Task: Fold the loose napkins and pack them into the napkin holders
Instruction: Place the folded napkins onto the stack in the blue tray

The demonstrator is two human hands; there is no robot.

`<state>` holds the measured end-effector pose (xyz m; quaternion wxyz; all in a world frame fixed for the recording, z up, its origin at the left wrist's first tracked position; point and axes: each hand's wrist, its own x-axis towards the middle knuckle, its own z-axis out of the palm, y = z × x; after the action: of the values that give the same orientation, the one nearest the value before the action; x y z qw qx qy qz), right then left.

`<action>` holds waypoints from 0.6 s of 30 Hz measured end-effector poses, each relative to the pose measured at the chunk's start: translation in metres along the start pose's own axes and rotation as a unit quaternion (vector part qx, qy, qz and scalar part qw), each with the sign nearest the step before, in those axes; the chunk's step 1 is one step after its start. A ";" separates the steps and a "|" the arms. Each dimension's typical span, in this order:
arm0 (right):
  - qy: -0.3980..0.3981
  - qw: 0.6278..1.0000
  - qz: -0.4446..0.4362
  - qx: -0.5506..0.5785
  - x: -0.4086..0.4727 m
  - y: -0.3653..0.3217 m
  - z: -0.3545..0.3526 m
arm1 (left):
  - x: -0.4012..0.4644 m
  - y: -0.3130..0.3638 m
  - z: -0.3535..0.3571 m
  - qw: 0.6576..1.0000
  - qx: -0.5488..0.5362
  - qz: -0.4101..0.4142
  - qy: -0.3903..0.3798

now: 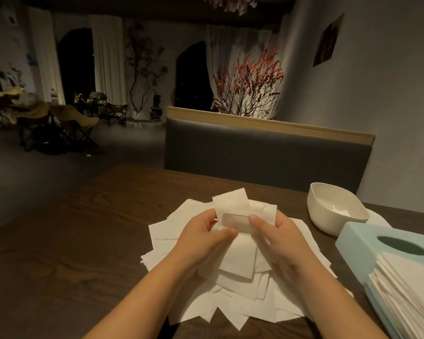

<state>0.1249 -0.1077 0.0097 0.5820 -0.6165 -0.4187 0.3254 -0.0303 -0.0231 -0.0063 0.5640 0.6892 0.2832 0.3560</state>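
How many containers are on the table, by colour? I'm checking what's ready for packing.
White bowl: 1
Blue holder: 1, on its side, a stack of napkins against it
Total: 2
Both hands, left and right, hold a napkin over the loose pile, which is too overlapped to count.

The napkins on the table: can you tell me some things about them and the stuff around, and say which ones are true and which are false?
1. Both hands, the left hand and the right hand, hold one napkin. True.
2. The held napkin lies flat on the table. False: it is lifted above the pile of loose napkins.
3. The white bowl sits to the right of the pile. True.
4. The blue napkin holder is on the left side of the table. False: it is on the right, near the bowl.
5. The bowl is full of napkins. False: it looks empty.
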 end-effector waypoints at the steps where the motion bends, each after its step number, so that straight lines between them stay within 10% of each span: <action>1: 0.012 1.000 0.013 0.018 0.001 -0.002 -0.001 | 0.000 0.000 -0.001 1.000 0.006 0.000 -0.004; 13: 0.127 0.990 -0.034 0.043 -0.001 -0.029 -0.022 | -0.002 -0.002 -0.002 1.000 -0.018 -0.005 -0.008; 18: 0.047 0.993 -0.068 0.086 -0.014 -0.048 -0.034 | -0.003 0.001 0.002 0.996 -0.082 -0.038 0.028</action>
<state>0.1424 -0.1363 0.0596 0.6731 -0.5484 -0.4022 0.2906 -0.0303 -0.0270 -0.0064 0.6235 0.6193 0.2944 0.3756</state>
